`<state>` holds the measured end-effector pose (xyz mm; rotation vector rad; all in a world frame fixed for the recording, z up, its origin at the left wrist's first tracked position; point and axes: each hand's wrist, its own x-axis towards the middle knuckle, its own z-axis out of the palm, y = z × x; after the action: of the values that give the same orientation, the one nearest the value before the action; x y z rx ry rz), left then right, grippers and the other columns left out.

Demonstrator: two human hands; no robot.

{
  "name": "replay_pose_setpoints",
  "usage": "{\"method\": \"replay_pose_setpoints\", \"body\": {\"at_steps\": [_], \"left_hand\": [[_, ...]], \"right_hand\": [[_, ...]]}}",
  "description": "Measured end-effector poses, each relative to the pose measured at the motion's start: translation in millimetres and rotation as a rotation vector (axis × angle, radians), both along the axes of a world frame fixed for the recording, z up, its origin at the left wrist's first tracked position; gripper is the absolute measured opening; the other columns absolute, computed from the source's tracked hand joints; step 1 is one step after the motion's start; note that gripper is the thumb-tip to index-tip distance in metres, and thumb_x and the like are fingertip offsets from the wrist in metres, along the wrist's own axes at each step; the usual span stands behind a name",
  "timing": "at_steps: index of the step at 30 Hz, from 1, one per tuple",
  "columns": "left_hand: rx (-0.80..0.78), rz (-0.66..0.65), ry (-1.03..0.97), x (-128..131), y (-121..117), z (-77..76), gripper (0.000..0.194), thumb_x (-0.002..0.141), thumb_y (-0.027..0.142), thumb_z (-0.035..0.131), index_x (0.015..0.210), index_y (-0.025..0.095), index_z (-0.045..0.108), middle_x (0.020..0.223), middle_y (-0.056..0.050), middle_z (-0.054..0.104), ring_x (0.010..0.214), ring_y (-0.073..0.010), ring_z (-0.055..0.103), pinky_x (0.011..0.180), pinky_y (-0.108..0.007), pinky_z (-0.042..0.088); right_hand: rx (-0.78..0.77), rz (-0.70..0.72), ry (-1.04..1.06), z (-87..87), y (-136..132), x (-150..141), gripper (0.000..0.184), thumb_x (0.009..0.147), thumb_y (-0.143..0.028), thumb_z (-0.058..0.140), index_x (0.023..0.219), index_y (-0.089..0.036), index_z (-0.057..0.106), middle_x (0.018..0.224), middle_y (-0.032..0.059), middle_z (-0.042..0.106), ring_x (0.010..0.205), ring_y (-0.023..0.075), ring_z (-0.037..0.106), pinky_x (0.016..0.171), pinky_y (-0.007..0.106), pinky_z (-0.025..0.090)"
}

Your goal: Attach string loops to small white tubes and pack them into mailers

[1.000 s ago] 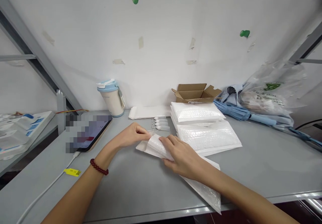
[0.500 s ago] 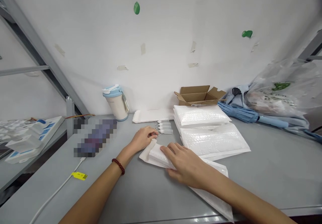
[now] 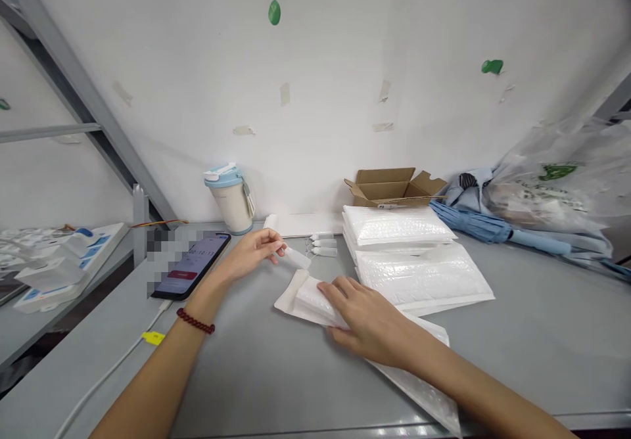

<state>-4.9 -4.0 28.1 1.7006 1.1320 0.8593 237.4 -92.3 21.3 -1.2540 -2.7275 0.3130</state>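
My left hand (image 3: 259, 253) pinches a small white tag-like piece (image 3: 297, 258), which hangs tilted above the table. Three similar white pieces with thin loops (image 3: 324, 244) lie in a row just beyond it. My right hand (image 3: 362, 317) grips a white bubble mailer (image 3: 290, 300) near its open end, thumb below and fingers on top. A folded bubbly white layer (image 3: 315, 301) shows at that mouth; I cannot tell what is inside. The mailer's far end (image 3: 424, 383) runs under my right forearm toward the table's front edge.
Stacked bubble mailers (image 3: 424, 275) lie right of centre, with an open cardboard box (image 3: 389, 196) behind them. A flat white mailer (image 3: 310, 223) lies by the wall. A cup (image 3: 231, 202) and a charging phone (image 3: 192, 268) stand left; a blue umbrella (image 3: 473, 222) lies right.
My left hand left the mailer's mouth, reached to the row of white pieces, and drew back left with one. My right hand kept its grip on the mailer. The view shifted slightly.
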Motion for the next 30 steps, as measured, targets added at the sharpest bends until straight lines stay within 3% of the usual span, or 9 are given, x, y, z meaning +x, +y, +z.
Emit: {"method": "replay_pose_setpoints", "body": {"at_steps": [7, 15, 18, 21, 26, 30], "left_hand": [[-0.068, -0.01, 0.1, -8, -8, 18.2, 0.021, 0.077, 0.038, 0.058, 0.078, 0.017, 0.059, 0.078, -0.003, 0.063, 0.071, -0.0147, 0.058, 0.069, -0.029, 0.047], [-0.221, -0.246, 0.064, 26, -17, -2.2, 0.022, 0.076, 0.037, 0.059, 0.074, 0.015, 0.059, 0.073, -0.002, 0.063, 0.069, -0.0143, 0.059, 0.068, -0.027, 0.046], [-0.246, -0.313, 0.068, 34, -21, -4.2, 0.024, 0.077, 0.037, 0.057, 0.08, 0.015, 0.064, 0.081, -0.004, 0.065, 0.073, -0.0145, 0.058, 0.066, -0.025, 0.045], [-0.243, -0.287, 0.051, 31, -21, 0.5, 0.025, 0.077, 0.036, 0.058, 0.085, 0.014, 0.068, 0.082, -0.005, 0.066, 0.071, -0.015, 0.058, 0.068, -0.027, 0.046], [-0.171, -0.118, 0.051, 24, -19, 9.5, 0.023, 0.074, 0.032, 0.061, 0.085, 0.014, 0.07, 0.085, -0.006, 0.069, 0.074, -0.0165, 0.061, 0.074, -0.029, 0.047], [-0.192, -0.237, 0.115, 32, -26, 8.7, 0.023, 0.077, 0.031, 0.055, 0.079, 0.015, 0.071, 0.074, -0.003, 0.067, 0.069, -0.0158, 0.058, 0.064, -0.026, 0.045]], "right_hand": [[-0.006, -0.082, 0.055, -0.5, 0, 0, 0.046, 0.078, -0.024, 0.05, 0.122, -0.016, 0.04, 0.103, 0.0103, 0.049, 0.091, 0.0236, 0.049, 0.073, 0.036, 0.043], [-0.01, -0.123, 0.106, -3.3, 0, -4, 0.048, 0.076, -0.019, 0.048, 0.123, -0.017, 0.037, 0.103, 0.0099, 0.047, 0.091, 0.0221, 0.047, 0.072, 0.034, 0.043], [-0.007, -0.123, 0.122, -5.2, 1, -4, 0.048, 0.076, -0.019, 0.048, 0.123, -0.018, 0.037, 0.102, 0.0092, 0.047, 0.09, 0.0219, 0.047, 0.072, 0.034, 0.043], [0.012, -0.133, 0.148, -5.6, 1, -4, 0.048, 0.076, -0.018, 0.048, 0.123, -0.019, 0.036, 0.102, 0.0093, 0.047, 0.089, 0.0213, 0.047, 0.071, 0.034, 0.043], [0.058, -0.157, 0.182, -7.8, 1, -4, 0.05, 0.076, -0.016, 0.047, 0.125, -0.018, 0.033, 0.104, 0.0101, 0.046, 0.089, 0.0216, 0.048, 0.073, 0.036, 0.044], [0.077, -0.165, 0.173, -12.5, 2, -6, 0.05, 0.076, -0.016, 0.047, 0.124, -0.019, 0.034, 0.103, 0.0094, 0.047, 0.089, 0.0221, 0.049, 0.072, 0.037, 0.045]]}}
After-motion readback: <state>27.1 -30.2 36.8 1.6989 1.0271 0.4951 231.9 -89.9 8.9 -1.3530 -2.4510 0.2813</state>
